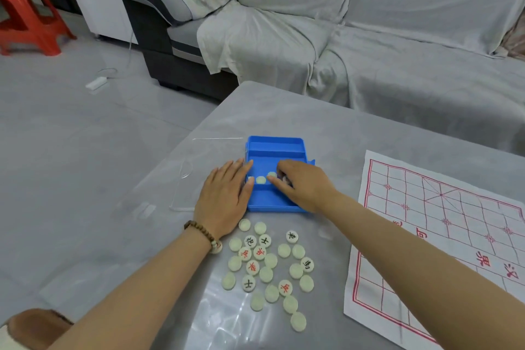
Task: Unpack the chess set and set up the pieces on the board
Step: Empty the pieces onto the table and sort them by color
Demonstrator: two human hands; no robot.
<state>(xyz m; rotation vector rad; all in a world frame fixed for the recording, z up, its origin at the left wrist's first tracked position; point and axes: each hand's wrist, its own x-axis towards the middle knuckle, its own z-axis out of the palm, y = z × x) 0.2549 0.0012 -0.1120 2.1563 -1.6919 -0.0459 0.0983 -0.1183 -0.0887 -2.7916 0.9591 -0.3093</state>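
The blue box (274, 150) sits in the middle of the gray table (312, 122). It has long rows inside. Most rows look bare, but a few round white pieces (260, 180) lie in one row.

The right hand (305, 186) reaches into that row from 4 o'clock. Its fingers bend down over the pieces. I cannot tell if it has one in its grip, because the fingers hide what is under them. The left hand (224, 202) lies flat with straight fingers against the box's side at 9 o'clock. It holds nothing and seems to keep the box from sliding. A bead bracelet (199, 229) is on that wrist.

At 6 o'clock from the box, a heap of pieces (270, 260) is spread on the table. Some show red or black signs. Many lie blank side up. At 4 o'clock from the box, the board (454, 221) lies flat, a white sheet with red lines. No piece is on it.

A clear lid (184, 173) lies at 9 o'clock, just beside the box. A sofa (397, 37) under a gray cover is at 12 o'clock, past the table. A red stool (31, 14) stands far off at 10 o'clock.

This looks like the unpacking step, almost done. Next, the last pieces need to come out of the box. Then the blank ones need turning over, so each sign can be read before it goes on the board.
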